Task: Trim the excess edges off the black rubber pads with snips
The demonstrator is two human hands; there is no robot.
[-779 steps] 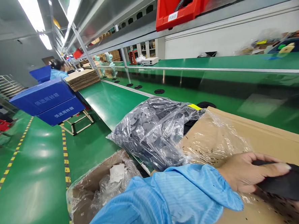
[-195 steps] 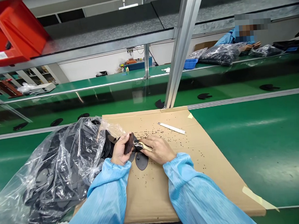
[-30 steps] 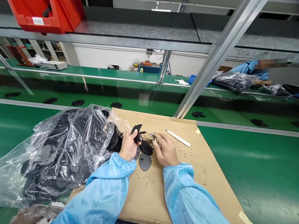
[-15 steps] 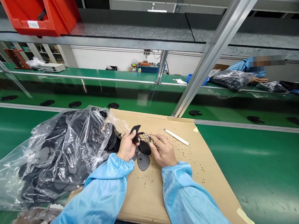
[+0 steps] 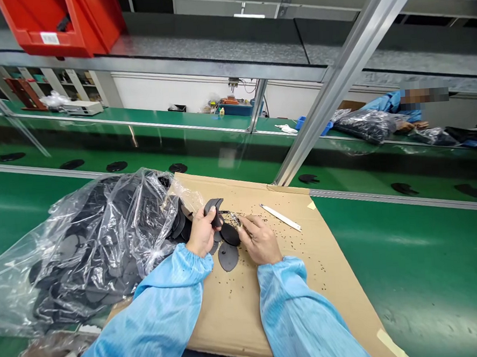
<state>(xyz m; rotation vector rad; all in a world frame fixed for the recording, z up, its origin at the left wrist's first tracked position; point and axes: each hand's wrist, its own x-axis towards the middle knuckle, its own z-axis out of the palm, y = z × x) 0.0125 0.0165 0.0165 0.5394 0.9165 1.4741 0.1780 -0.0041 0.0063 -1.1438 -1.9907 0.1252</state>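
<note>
Between its thumb and fingers my left hand [image 5: 202,232] grips a curved black piece [image 5: 213,208]. My right hand [image 5: 261,240] is closed around a small metal hand tool [image 5: 235,219], whose tip points left and meets the black piece or lies very near it. Just below the hands, several flat black and dark grey oval pieces [image 5: 228,256] lie on the brown cardboard [image 5: 231,319]. Many tiny black bits are scattered over the cardboard. To the right of my right hand lies a thin white strip-shaped tool [image 5: 280,217].
A clear plastic bag [image 5: 105,246] full of black pieces fills the left side. Beyond the cardboard, black pieces lie on a green belt [image 5: 149,165]. A metal post [image 5: 345,75] slants up at right, and a red bin [image 5: 62,27] sits overhead. Another person [image 5: 383,103] works far right.
The black piece in my left hand has tilted slightly, showing more of its face. Both hands keep nearly the same place. On the belt, the black pieces have shifted slightly left.
</note>
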